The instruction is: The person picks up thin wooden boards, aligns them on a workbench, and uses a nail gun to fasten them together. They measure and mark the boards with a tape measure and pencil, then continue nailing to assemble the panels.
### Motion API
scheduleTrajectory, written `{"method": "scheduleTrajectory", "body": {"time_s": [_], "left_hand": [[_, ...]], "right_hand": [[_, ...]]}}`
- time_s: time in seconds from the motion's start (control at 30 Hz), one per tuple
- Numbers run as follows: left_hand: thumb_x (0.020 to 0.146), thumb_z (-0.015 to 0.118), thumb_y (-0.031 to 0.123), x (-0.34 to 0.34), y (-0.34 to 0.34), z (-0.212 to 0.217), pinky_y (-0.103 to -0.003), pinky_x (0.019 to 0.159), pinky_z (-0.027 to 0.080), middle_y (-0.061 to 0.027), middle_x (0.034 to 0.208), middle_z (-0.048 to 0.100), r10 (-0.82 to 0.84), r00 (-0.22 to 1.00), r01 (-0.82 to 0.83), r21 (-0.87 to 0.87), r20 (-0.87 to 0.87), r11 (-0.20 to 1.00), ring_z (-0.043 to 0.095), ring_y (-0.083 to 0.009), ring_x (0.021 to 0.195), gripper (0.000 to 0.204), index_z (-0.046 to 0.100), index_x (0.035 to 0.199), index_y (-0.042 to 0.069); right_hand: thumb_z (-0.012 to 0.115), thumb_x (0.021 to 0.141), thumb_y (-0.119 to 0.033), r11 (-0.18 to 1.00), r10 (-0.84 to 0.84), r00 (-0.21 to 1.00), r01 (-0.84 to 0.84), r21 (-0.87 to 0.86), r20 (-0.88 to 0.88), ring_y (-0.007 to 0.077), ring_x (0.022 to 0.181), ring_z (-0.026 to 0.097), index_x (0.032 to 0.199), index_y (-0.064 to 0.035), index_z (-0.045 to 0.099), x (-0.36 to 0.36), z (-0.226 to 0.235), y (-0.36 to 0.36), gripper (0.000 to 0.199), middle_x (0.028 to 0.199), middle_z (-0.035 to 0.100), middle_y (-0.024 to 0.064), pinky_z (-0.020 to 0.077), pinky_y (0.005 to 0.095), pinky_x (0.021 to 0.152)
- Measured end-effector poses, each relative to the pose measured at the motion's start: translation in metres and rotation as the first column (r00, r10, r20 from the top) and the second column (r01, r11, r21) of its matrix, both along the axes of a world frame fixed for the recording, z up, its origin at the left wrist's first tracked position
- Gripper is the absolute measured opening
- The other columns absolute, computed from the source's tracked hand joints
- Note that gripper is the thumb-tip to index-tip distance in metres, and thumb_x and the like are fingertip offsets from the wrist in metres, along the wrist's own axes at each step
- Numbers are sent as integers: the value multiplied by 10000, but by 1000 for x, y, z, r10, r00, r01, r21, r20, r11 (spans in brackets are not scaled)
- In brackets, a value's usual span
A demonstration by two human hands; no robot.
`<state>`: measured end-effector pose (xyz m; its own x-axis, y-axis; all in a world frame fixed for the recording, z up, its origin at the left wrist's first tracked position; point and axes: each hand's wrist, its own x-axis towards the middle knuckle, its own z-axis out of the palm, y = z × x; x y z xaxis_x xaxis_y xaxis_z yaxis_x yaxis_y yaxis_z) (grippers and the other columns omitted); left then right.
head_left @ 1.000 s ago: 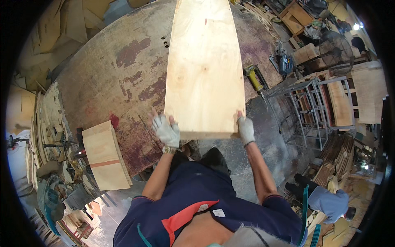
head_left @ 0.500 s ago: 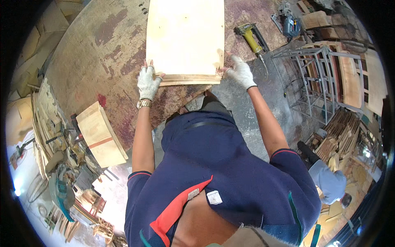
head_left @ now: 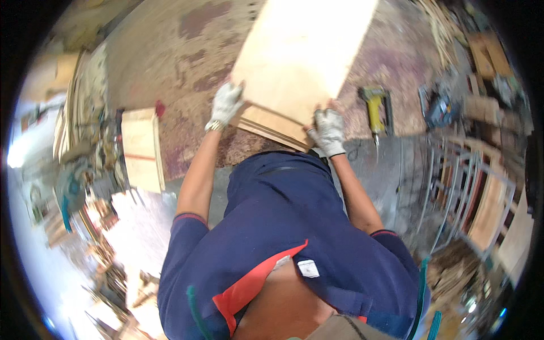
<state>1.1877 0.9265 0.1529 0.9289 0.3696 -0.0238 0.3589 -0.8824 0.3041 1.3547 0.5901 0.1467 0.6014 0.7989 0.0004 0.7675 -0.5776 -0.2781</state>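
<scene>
A stack of pale wooden boards (head_left: 272,128) lies on the worn table, its near edge close to my body. The top board (head_left: 300,56) sits askew of the ones below, leaving their near ends showing. My left hand (head_left: 226,103), in a white glove, grips the top board's left edge near its corner. At its near right corner, my gloved right hand (head_left: 327,129) closes with curled fingers on the same board. Some fingertips are hidden or blurred.
The scuffed brown table (head_left: 195,85) spreads around the boards. A yellow-green nail gun (head_left: 374,110) and a blue jigsaw (head_left: 439,109) lie to the right. Smaller boards (head_left: 140,148) are stacked at the left. A grey metal frame (head_left: 453,187) stands at the right.
My view has turned, so the boards now slant to the upper right. The top board has shifted away from me, exposing more of those beneath. My right hand has closed in on its corner.
</scene>
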Motion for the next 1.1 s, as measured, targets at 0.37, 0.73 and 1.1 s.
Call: {"method": "scheduleTrajectory", "body": {"time_s": [0.37,0.73,1.1], "left_hand": [[842,699,522,102,-3,33,-496,992,488,-190,1399,559,271,929,-275,-21,254,961,603,-323,1206,596,649,1262,102],[835,695,377,-330,33,0,-518,938,468,-272,1065,610,782,-277,-937,23,559,-348,578,-444,1080,534,598,1180,-19],[815,741,297,-478,55,-53,-413,777,549,-203,908,736,712,-699,-530,-723,75,-444,707,-271,847,411,688,984,-73]], "right_hand": [[767,840,-437,951,-219,946,152,-268,-238,482,1243,550,1512,-39,438,116,26,60,848,1433,467,365,479,487,1027],[679,926,-338,746,-650,664,651,-141,-370,324,797,594,1049,114,604,-27,25,27,475,913,647,228,474,479,767],[578,933,-455,540,-576,80,785,-305,-814,306,967,671,1348,-52,583,8,-1,50,579,1183,661,128,557,467,721]]}}
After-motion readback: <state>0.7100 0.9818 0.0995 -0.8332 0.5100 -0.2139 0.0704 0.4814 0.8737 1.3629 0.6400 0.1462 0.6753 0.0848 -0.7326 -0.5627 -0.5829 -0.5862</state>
